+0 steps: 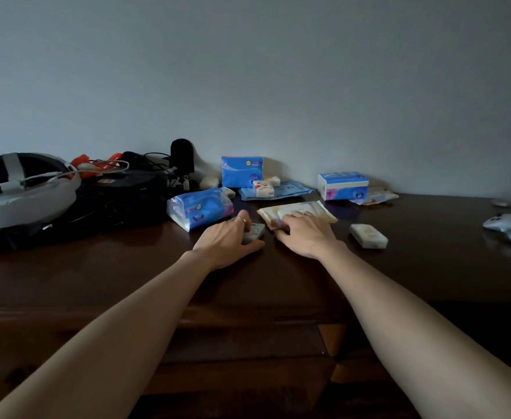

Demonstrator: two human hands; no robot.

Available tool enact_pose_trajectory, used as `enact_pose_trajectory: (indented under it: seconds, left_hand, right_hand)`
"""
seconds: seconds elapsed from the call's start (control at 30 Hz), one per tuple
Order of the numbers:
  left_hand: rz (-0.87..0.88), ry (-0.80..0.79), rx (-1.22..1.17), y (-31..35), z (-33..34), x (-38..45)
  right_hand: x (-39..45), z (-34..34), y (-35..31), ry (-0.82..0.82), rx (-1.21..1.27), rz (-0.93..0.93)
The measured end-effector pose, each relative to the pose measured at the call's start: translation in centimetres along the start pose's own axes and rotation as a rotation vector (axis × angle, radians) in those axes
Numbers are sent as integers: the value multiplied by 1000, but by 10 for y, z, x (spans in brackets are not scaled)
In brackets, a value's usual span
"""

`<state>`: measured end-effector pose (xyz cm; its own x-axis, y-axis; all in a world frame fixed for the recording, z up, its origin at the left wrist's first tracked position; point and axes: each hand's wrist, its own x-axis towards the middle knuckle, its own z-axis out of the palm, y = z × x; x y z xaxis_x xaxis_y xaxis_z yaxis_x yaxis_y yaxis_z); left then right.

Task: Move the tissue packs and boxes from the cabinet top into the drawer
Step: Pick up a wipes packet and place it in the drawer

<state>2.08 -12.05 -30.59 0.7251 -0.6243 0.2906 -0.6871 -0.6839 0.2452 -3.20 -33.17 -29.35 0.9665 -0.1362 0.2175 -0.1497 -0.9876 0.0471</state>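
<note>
Left hand (229,237) is seen at frame centre, curled over a small pale pack (254,232); most of that pack is hidden under the fingers, print not readable. A ring is worn on one finger. Right hand (304,234) is just right of it, fingers curled onto the near edge of a flat cream wipes pack (298,212); fingertips are hidden against the wrapper, thumb not visible. Both forearms are cut off by the lower frame edge.

Scene is dim, so labels can't be read. Surface is a dark glossy wooden cabinet top (127,267) against a plain grey wall (248,71). Cabinet front is seen at frame bottom in shadow; whether a drawer is open there can't be told.

Still on the top, centre of frame:
- blue soft tissue pack (201,208), lying tilted, just left of the left hand
- blue tissue box (242,171) upright at the wall
- small white pack with red print (263,188) sitting on a flat blue pack (281,190)
- blue-and-white tissue pack (342,186), right of centre, with a flat pale pack (378,196) partly hidden behind it
- small cream pack (368,235), alone, right of the right hand

Left of frame: grey-white headset (27,189), cut off by the edge, beside a black tangle of cables and gear (133,189), items not separable. Far right: white controller (506,228).
</note>
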Motion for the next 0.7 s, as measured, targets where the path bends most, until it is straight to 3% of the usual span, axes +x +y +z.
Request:
enact_pose_trajectory:
  seconds: [0.3,0.43,0.53,0.6,0.7]
  left_hand:
    - [-56,78,-105,29,-7,-85]
    - [23,264,-165,40,-6,-154]
    - [38,456,-349,38,5,-217]
    - [-44,538,-488,35,22,-262]
    - [-251,526,-662,23,60,-321]
  right_hand:
    - [-120,-19,-39,234,25,-142]
    - [-184,-14,-70,226,30,-156]
    - [-232,-1,-84,536,47,-226]
    - [-268,19,-93,727,106,-277]
    - [-323,66,-109,792,188,-412]
